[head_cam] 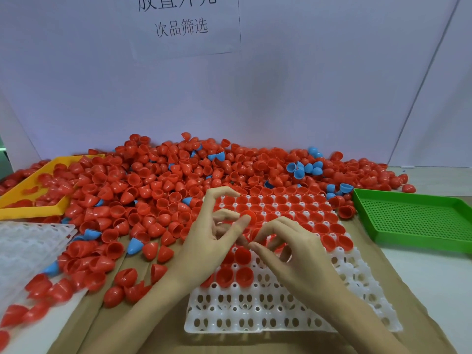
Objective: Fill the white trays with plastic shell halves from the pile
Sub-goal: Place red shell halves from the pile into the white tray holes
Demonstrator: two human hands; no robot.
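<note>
Over the middle of the white tray (281, 318), left hand (212, 241) pinches a red shell half (251, 216) between thumb and fingers; right hand (293, 254) has its fingers curled on another red half (255, 232), mostly hidden. Tray's far rows are filled, near rows bare. Pile (158, 180) covers the desk's far side, yellow tray (33, 210) at left edge, green tray (419, 223) at right.

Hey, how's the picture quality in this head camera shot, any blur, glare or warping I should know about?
Head view: lighting is soft and even, with only faint shadows on the back wall; wide-angle warping bends the wall edges and stretches the green tray; the red shells at lower left and the yellow tray are smeared; the hands, left hand and right hand, and the white tray are reasonably sharp; small glints on shells, no strong glare.
</note>
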